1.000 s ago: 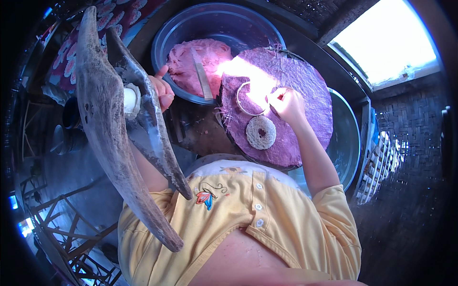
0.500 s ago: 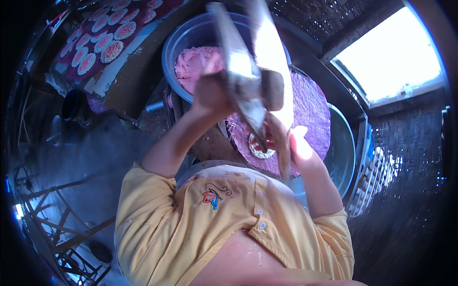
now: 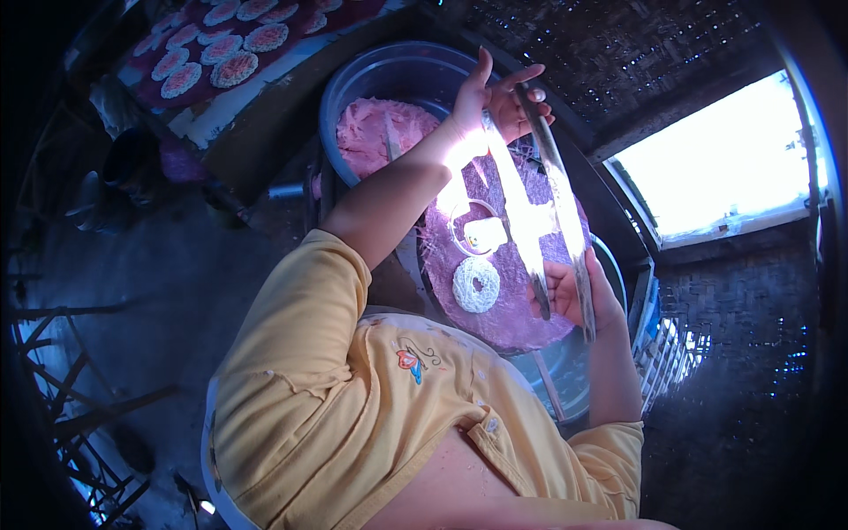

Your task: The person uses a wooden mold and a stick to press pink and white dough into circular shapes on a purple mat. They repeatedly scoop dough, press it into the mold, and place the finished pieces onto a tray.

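A two-barred weathered wooden tool (image 3: 577,278), partly glaring in sunlight, lies lengthwise over a round board covered in purple material (image 3: 521,331). My left hand (image 3: 503,106) holds its far end loosely, thumb and index finger spread, other fingers round the wood. My right hand (image 3: 574,291) is cupped round its near end, thumb along the outer bar. Left of the tool, a thin ring (image 3: 454,234) surrounds a small bright white piece (image 3: 481,231) whose shape is washed out. A white lacy round piece with a centre hole (image 3: 477,284) lies nearer me on the board.
A blue basin (image 3: 353,66) holds pink dough (image 3: 367,137) with a flat blade in it. A green basin (image 3: 579,389) sits under the board. At upper left, several pink-and-white lacy rounds (image 3: 234,68) lie on a sheet. A bright opening (image 3: 707,155) is at right.
The wooden tool has swung from my left side to over the board. My left hand has risen to its far end; my right hand has left the ring for its near end.
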Demonstrator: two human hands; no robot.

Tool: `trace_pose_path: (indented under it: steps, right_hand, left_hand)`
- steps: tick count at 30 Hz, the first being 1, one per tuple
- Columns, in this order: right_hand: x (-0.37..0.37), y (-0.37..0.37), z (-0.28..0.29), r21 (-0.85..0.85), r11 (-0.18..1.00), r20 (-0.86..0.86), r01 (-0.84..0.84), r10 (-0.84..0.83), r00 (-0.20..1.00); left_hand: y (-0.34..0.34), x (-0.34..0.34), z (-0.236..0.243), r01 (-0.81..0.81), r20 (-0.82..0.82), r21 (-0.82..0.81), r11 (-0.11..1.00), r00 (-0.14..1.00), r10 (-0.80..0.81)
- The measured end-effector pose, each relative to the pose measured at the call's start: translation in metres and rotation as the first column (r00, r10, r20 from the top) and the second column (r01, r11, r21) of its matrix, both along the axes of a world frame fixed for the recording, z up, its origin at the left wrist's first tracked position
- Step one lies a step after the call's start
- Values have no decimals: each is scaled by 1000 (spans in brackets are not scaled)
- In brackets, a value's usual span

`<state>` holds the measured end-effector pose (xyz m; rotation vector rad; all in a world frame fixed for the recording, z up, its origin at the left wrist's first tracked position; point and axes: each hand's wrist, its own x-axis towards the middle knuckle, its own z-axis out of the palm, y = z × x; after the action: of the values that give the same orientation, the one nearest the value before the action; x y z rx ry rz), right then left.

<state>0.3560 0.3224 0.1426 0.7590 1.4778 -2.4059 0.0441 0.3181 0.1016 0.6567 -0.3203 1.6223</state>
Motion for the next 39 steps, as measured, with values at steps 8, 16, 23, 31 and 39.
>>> trace_pose_path:
  steps: [8,16,23,31,39]
  right_hand:
    - [8,15,-5,250,962,258,112,-177,950]
    - [-30,9,-15,420,908,167,-10,-66,984]
    - [-40,14,10,704,710,226,-13,-206,952]
    - [-6,8,8,672,740,238,-30,-177,955]
    - [-35,-11,-12,672,739,159,-36,-96,983]
  left_hand:
    - [-5,14,-42,-146,128,-197,969,977,173]
    - [-24,-15,-23,-372,-29,-283,884,924,380]
    - [-1,-19,-29,-307,19,-322,896,944,330]
    - [-12,11,-45,-184,86,-431,884,966,243]
    - [-39,-13,-21,-361,-36,-490,794,918,395]
